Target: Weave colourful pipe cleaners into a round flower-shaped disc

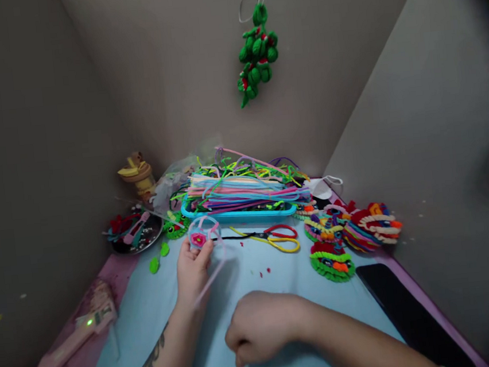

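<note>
My left hand [192, 269] is stretched out over the light blue table mat [152, 308] and pinches a small pipe-cleaner piece [201, 235], a pale blue and pink loop with a red and pink centre; a pink stem trails down from it. My right hand [258, 326] rests on the mat in front of me, curled into a loose fist, and I see nothing in it. Red and yellow scissors [278, 238] lie just beyond the left hand.
A blue tray [238, 213] piled with coloured pipe cleaners stands at the back. Finished fuzzy figures [348, 234] lie at the right, a dark phone [399, 307] near the right edge. A round dish [134, 234] sits left, a glue gun [83, 329] at the left edge. A green ornament [257, 55] hangs on the wall.
</note>
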Available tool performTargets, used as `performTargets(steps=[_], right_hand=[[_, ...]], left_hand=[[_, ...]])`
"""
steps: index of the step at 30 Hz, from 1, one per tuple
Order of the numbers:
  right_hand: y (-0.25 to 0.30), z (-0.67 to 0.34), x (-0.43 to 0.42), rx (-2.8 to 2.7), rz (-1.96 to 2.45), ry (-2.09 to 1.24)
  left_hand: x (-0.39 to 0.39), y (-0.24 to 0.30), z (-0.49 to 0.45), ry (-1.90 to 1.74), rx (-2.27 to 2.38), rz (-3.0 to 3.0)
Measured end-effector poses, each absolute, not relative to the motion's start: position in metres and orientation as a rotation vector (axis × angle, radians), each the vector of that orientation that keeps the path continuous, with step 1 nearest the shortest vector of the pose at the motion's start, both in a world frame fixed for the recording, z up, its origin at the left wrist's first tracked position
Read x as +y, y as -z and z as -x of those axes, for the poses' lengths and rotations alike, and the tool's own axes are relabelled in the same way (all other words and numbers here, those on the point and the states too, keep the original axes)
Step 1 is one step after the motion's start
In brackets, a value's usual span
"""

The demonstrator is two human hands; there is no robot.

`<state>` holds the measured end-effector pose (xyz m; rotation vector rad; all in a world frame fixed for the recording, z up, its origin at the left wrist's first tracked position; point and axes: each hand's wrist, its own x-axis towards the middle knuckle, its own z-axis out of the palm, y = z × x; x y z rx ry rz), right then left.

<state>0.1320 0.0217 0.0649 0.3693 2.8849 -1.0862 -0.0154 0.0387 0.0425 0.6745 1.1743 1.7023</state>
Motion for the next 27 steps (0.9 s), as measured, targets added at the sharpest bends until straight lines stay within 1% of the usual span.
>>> performTargets(steps=[1, 3, 8, 10, 12, 14, 17, 27], right_hand=[[-0.066, -0.133, 0.02, 2.88, -0.375, 1.062], [-0.069, -0.136, 0.024, 2.917, -0.562, 1.08], [-0.077, -0.144, 0.051, 3.05, -1.318, 1.336], [-0.075, -0.144, 0.057, 3.197, -1.621, 1.295], [-0.07, -0.142, 0.059, 3.381, -1.821, 1.157], [-0.066, -0.14, 0.059, 3.522, -1.893, 1.018], [-0.062, -0.139, 0.059, 3.583, -1.96, 0.92], [-0.067, -0.141, 0.059, 3.561, -1.933, 0.961]], left_hand=[[0.039, -0.042, 0.016, -1.695, 1.175, -0.676], [0.039, -0.043, 0.015, -1.693, 1.177, -0.689], [0.034, -0.047, 0.005, -1.686, 1.195, -0.728], [0.032, -0.048, 0.001, -1.663, 1.183, -0.741], [0.029, -0.046, -0.003, -1.637, 1.175, -0.772], [0.026, -0.044, -0.006, -1.601, 1.183, -0.808], [0.023, -0.043, -0.009, -1.56, 1.187, -0.839], [0.021, -0.045, -0.008, -1.525, 1.23, -0.963]])
